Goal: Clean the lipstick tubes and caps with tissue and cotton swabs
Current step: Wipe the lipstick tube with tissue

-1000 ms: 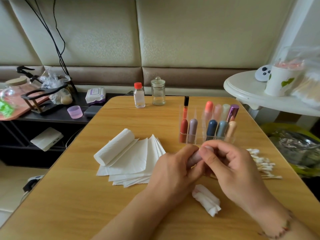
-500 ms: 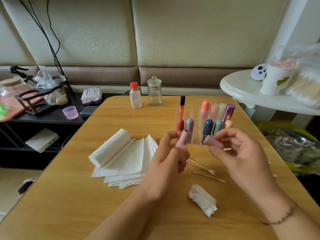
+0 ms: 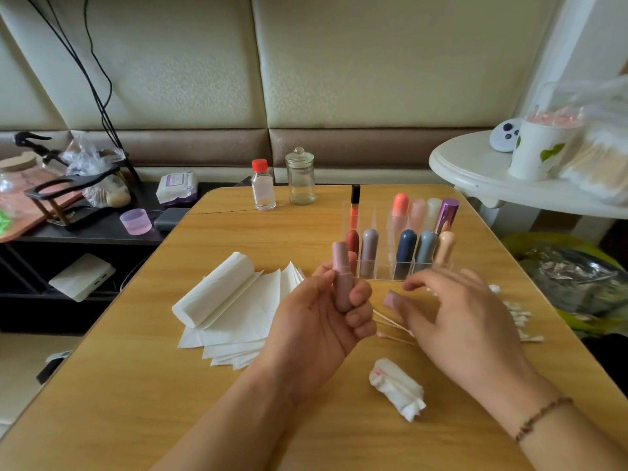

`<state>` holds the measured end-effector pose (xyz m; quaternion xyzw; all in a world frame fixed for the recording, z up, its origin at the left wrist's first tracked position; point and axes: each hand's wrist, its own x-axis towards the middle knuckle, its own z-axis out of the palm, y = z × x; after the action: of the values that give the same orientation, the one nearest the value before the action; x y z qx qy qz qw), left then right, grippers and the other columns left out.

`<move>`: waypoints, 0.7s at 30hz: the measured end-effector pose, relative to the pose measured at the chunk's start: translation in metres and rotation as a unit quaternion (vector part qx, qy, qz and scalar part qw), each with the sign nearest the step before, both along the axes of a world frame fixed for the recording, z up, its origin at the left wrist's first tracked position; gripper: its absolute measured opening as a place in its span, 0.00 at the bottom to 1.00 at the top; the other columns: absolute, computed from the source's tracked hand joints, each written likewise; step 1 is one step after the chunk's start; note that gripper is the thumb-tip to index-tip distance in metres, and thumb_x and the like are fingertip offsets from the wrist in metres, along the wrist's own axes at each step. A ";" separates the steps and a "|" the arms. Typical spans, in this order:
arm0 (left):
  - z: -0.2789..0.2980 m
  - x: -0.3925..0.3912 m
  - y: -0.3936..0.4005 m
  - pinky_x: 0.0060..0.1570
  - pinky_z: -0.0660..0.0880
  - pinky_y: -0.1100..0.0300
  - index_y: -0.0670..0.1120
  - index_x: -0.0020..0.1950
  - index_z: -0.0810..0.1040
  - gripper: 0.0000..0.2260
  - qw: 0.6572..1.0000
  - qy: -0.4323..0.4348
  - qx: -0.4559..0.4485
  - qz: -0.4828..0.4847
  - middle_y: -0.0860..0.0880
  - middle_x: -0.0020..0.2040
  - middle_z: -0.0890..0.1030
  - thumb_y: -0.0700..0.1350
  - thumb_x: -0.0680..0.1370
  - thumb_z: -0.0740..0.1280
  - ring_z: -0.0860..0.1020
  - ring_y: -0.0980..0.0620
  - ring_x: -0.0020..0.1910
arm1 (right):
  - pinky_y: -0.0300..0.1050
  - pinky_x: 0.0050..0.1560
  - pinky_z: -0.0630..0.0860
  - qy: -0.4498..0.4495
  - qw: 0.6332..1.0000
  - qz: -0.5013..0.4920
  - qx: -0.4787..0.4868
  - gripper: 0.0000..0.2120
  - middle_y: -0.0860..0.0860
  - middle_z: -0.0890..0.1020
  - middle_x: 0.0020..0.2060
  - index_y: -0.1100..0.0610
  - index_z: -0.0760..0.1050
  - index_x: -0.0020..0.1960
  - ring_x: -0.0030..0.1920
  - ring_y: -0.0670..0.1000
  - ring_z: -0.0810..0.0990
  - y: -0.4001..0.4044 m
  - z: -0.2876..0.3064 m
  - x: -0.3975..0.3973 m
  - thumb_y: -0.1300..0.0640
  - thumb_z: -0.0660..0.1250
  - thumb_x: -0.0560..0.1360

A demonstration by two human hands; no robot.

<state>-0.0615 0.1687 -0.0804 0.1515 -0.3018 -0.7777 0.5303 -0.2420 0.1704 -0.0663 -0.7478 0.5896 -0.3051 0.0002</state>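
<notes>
Left hand (image 3: 319, 321) fingers curled round upright pink lipstick tube (image 3: 342, 277); right hand (image 3: 458, 321) fingers pinching its cap (image 3: 390, 298), blurred, above cotton swabs (image 3: 394, 329).

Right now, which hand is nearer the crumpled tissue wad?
Right. The right hand hovers just above and behind the crumpled tissue wad, its wrist passing beside it. The left hand, gripping the pink lipstick tube, sits farther off to the wad's left.

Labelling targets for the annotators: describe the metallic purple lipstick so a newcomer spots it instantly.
Start at the wooden table and find the clear acrylic organizer near its far right side, filled with upright lipsticks. In the back row, the metallic purple lipstick stands at the right end, beside a pale cream one. It alone is shiny and flat-topped; its neighbours are matte with rounded tops.
</notes>
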 end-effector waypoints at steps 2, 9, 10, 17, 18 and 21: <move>0.000 -0.001 0.000 0.38 0.66 0.58 0.45 0.62 0.71 0.12 0.999 -0.018 -0.022 0.023 0.46 0.40 0.71 0.45 0.79 0.59 0.67 0.51 0.34 | 0.38 0.35 0.69 -0.019 0.999 0.038 0.024 0.12 0.38 0.80 0.39 0.44 0.76 0.41 0.41 0.41 0.75 0.015 0.019 0.001 0.36 0.69 0.72; 0.000 -0.004 0.000 0.40 0.67 0.58 0.48 0.69 0.70 0.18 0.994 -0.069 -0.047 0.071 0.45 0.43 0.73 0.45 0.79 0.62 0.69 0.51 0.35 | 0.29 0.42 0.65 0.124 0.960 0.128 0.216 0.27 0.21 0.63 0.56 0.35 0.65 0.56 0.54 0.20 0.58 0.056 0.037 0.004 0.22 0.61 0.63; 0.001 -0.004 0.000 0.40 0.68 0.58 0.47 0.70 0.69 0.19 0.994 -0.072 -0.045 0.075 0.44 0.43 0.73 0.45 0.78 0.62 0.69 0.51 0.35 | 0.29 0.43 0.66 0.120 0.961 0.140 0.204 0.27 0.22 0.61 0.57 0.34 0.65 0.58 0.56 0.20 0.56 0.056 0.032 0.002 0.23 0.63 0.64; 0.006 -0.006 0.002 0.46 0.72 0.56 0.41 0.67 0.68 0.21 0.989 -0.101 -0.068 0.089 0.42 0.50 0.80 0.44 0.76 0.66 0.80 0.47 0.46 | 0.30 0.46 0.69 0.001 0.961 0.226 0.161 0.10 0.28 0.73 0.50 0.36 0.71 0.49 0.53 0.28 0.69 0.052 0.015 -0.003 0.37 0.69 0.73; 0.006 -0.006 0.003 0.47 0.74 0.55 0.41 0.66 0.69 0.19 0.988 -0.103 -0.068 0.089 0.41 0.51 0.80 0.44 0.76 0.65 0.81 0.46 0.48 | 0.28 0.45 0.69 -0.073 0.946 0.252 0.192 0.09 0.32 0.77 0.46 0.37 0.74 0.47 0.48 0.31 0.74 0.051 0.022 -0.004 0.39 0.72 0.71; 0.005 -0.007 0.005 0.45 0.78 0.54 0.39 0.61 0.74 0.14 0.987 -0.119 -0.069 0.089 0.41 0.50 0.82 0.41 0.76 0.64 0.82 0.47 0.44 | 0.35 0.39 0.77 -0.394 0.807 0.328 0.293 0.11 0.51 0.83 0.38 0.47 0.79 0.40 0.38 0.47 0.81 0.046 0.046 0.006 0.49 0.81 0.67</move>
<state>-0.0687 0.1733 -0.0751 0.2318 -0.4010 -0.6814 0.5666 -0.2361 0.2168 -0.0205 -0.6768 0.3196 -0.3684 0.5514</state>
